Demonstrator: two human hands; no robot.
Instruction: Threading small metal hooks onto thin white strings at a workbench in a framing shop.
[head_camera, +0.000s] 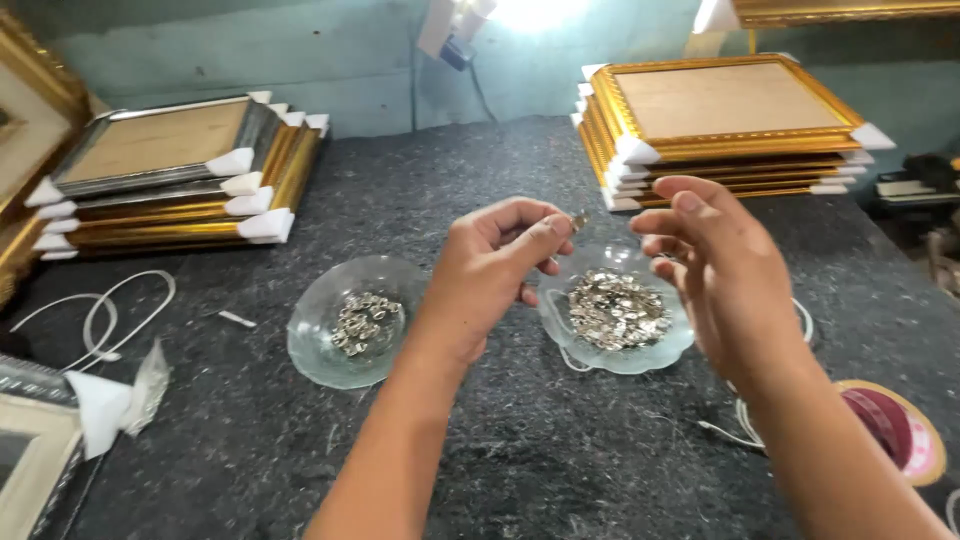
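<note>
Metal clip (579, 219) pinched in left hand (497, 262) fingers, above right bowl (560, 335) rim.

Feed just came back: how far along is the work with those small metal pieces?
Done: frames sit stacked left and right, corners capped. In hand: the left hand pinches one small metal piece; the right hand is open, empty. Left: both glass dishes hold pieces.

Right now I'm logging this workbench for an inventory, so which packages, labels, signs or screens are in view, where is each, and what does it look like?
Round spool with pink-and-cream paper label: lower right on the dark speckled table, beside the right hand; print too blurred to make out.
White wrapping scrap: lower left, crumpled, beside a silver frame corner.
No signs or screens visible.
</note>
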